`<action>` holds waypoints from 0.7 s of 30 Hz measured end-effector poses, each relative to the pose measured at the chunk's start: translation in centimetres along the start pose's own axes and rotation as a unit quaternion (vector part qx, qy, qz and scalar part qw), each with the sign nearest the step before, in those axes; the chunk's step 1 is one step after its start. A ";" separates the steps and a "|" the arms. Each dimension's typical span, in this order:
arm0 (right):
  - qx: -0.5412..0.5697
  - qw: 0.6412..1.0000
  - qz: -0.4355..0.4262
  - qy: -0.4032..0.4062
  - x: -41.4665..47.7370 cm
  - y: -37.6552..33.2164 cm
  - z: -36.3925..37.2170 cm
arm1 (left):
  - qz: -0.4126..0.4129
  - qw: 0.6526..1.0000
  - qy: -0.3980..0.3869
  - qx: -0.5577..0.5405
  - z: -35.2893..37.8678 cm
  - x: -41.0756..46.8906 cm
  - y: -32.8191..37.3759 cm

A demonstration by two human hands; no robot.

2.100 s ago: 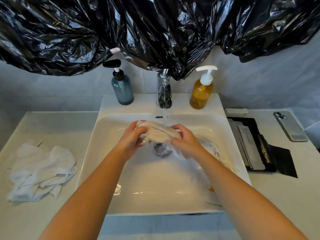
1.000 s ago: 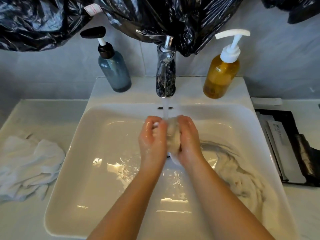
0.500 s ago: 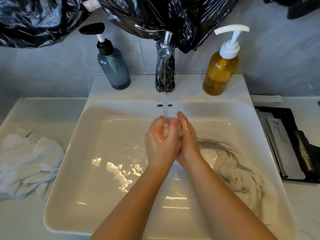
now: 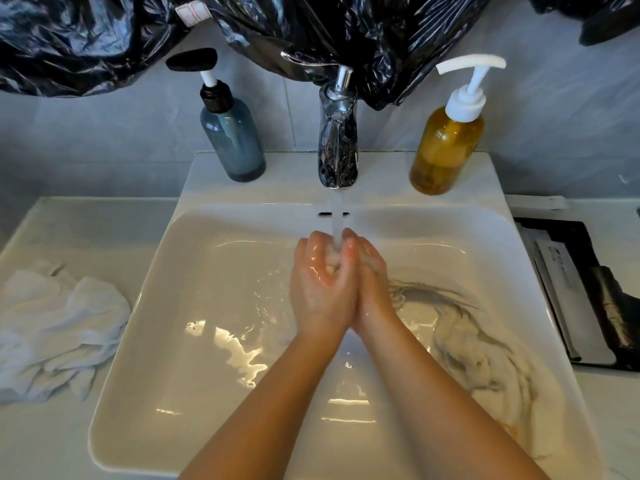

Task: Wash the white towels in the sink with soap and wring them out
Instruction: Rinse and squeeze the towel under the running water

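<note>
Sink (image 4: 173,341), white, rectangular, ceramic, set into pale tabletop (image 4: 52,441). Contents: thin sheet of water over the floor, depth not readable, and one wet white towel (image 4: 467,344) lying crumpled along the right wall. Chrome faucet (image 4: 337,143) is running; its water stream (image 4: 336,216) falls straight onto the hands above the middle of the basin.

Left hand (image 4: 320,285) and right hand (image 4: 372,282): heels of the palms pressed together, fingers curled inward from both sides and cupped round a small wadded white towel (image 4: 332,263). Only a pale lump of it shows between the fingertips; the palms hide the rest. Skin is wet and glossy.

Back ledge, left of faucet: blue-grey tinted pump bottle with black pump (image 4: 232,143), upright, fill level not readable through the tint. Right of faucet: amber pump bottle with white pump (image 4: 446,147), upright, amber liquid filling most of it.

Tabletop, left of sink: heap of crumpled white towels (image 4: 52,330), just beside the rim. Right of sink: black tray (image 4: 554,230) holding flat pale packets (image 4: 568,299) and a crumpled black piece. Crinkled black plastic sheeting (image 4: 104,39) hangs on the wall above.
</note>
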State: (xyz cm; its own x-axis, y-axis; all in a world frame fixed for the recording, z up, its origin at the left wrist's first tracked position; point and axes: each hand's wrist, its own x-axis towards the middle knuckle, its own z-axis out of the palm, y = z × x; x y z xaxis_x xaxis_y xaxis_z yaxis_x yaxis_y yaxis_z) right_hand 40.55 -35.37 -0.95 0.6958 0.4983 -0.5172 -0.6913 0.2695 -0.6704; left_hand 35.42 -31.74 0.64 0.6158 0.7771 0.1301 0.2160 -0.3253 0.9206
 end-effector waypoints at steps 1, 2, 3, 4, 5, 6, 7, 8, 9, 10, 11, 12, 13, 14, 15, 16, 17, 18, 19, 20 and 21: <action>-0.009 1.000 0.010 0.008 -0.1 0.2 0.2 | -0.010 1.000 0.010 0.024 0.4 0.7 -0.2; -0.023 0.999 0.005 0.034 -0.1 0.3 0.4 | -0.032 0.999 0.009 0.032 0.8 1.6 -0.4; -0.048 0.997 -0.010 0.061 0.0 0.4 0.5 | -0.063 0.998 0.002 0.029 0.8 2.6 -0.7; -0.073 0.993 -0.028 0.084 0.1 0.3 0.5 | -0.100 0.995 -0.004 0.008 0.8 3.6 -1.0; -0.081 0.991 -0.028 0.098 0.1 0.2 0.4 | -0.135 0.990 -0.010 -0.026 0.6 4.4 -1.4; -0.072 0.992 -0.023 0.104 0.0 0.1 0.2 | -0.158 0.985 -0.018 -0.061 0.3 4.7 -1.8; -0.056 0.993 -0.016 0.102 0.1 0.1 0.1 | -0.165 0.982 -0.029 -0.084 0.0 4.5 -1.9; -0.035 0.994 -0.019 0.097 0.2 0.0 -0.1 | -0.155 0.983 -0.037 -0.097 -0.3 4.0 -1.8; -0.026 0.995 -0.027 0.096 0.2 0.1 -0.2 | -0.133 0.985 -0.035 -0.106 -0.6 3.2 -1.6; -0.016 0.995 -0.037 0.089 0.3 0.2 -0.3 | -0.103 0.988 -0.028 -0.109 -0.7 2.3 -1.4; -0.009 0.996 -0.043 0.080 0.3 0.3 -0.4 | -0.062 0.993 -0.021 -0.099 -0.8 1.4 -1.0; -0.004 0.996 -0.052 0.071 0.4 0.5 -0.4 | -0.016 0.997 -0.014 -0.075 -0.6 0.6 -0.9; -0.003 0.996 -0.058 0.067 0.2 0.6 -0.3 | 0.020 0.999 -0.008 -0.044 -0.3 0.1 -0.9; -0.011 0.996 -0.063 0.061 0.1 0.7 -0.2 | 0.030 0.999 0.001 -0.021 0.1 0.1 -1.0; -0.022 0.996 -0.061 0.067 0.0 0.7 -0.1 | 0.018 1.000 0.004 -0.003 0.4 0.4 -1.0; -0.032 0.995 -0.056 0.070 0.0 0.4 0.0 | -0.006 1.000 0.002 0.020 0.6 1.1 -1.2; -0.041 0.995 -0.046 0.082 0.0 0.0 0.1 | -0.033 0.999 -0.004 0.037 0.7 1.9 -1.2; -0.050 0.994 -0.043 0.090 0.0 -0.4 0.1 | -0.071 0.997 -0.013 0.034 0.8 2.9 -1.5; -0.060 0.993 -0.050 0.088 -0.1 -0.7 0.0 | -0.123 0.992 -0.020 -0.004 0.6 3.7 -1.6; -0.067 0.992 -0.064 0.087 -0.1 -0.9 -0.1 | -0.176 0.982 -0.025 -0.062 0.3 4.2 -1.4; -0.070 0.991 -0.075 0.090 -0.2 -1.1 -0.1 | -0.211 0.971 -0.026 -0.112 -0.1 4.3 -1.2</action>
State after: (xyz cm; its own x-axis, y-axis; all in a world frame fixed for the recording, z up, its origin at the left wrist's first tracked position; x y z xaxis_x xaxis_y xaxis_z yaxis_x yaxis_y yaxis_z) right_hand 41.22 -35.80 -0.15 0.8208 0.3035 -0.4838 -0.5524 0.2065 -0.8076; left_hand 37.72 -27.99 0.15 0.5464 0.7860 -0.2893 0.2900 0.1466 0.9457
